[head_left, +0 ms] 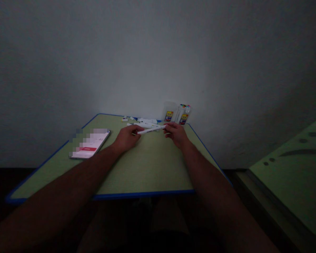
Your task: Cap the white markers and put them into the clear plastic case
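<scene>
No words or numbers can be read. At one o'clock on the table (147,168), a clear box (170,106) has a yellow, red and dark label (169,116), but its letters are too tiny. At three o'clock from it, a second box (185,110) has a label like that. At nine o'clock, a lit screen (96,143) shows a red bar (89,149); its writing is too small, and blurry squares hide part.

Tabletop (147,168) front is passable; markers (148,121) (loose) block behind.

Dim room, table (152,168) against wall (158,52)
</scene>
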The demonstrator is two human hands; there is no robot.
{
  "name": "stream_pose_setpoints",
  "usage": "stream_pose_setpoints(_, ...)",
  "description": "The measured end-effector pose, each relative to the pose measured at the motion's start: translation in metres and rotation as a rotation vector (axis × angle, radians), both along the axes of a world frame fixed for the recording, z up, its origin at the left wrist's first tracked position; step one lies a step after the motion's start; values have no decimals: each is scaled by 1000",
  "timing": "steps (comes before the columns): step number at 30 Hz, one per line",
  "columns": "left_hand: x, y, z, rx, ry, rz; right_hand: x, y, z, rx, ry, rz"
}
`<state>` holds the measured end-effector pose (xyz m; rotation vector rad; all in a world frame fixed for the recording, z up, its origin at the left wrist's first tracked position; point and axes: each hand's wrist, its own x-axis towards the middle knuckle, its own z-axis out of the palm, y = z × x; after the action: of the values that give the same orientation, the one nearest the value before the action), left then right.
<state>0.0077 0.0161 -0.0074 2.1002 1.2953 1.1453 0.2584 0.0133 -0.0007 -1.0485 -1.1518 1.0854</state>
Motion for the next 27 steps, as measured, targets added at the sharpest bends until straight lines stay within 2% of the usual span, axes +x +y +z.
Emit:
stream_pose_setpoints(8, -1, 2, -4, 2, 9, -22, 0, 1, 1, 0, 28, -44)
stream_pose_setpoints(13, -1, 4, -6, -12, 21, -83, -1, 2, 6, 9, 40, -101)
stream_pose_setpoints(16, -2, 3, -6, -7, 96, -132, 1, 3, 16, 27, 48, -163)
stream_pose_setpoints(19, -4, 5, -8, 43, 257, -151, 8, 6, 28, 44, 66, -252)
stream_pose_setpoints(23, -7, 10, -14, 74, 446, -162, 24, 10, 43, 60, 120, -363)
stream_pose_setpoints(27, -8, 15, -19, 101, 578, -229, 43, 15, 61, 102, 138, -456)
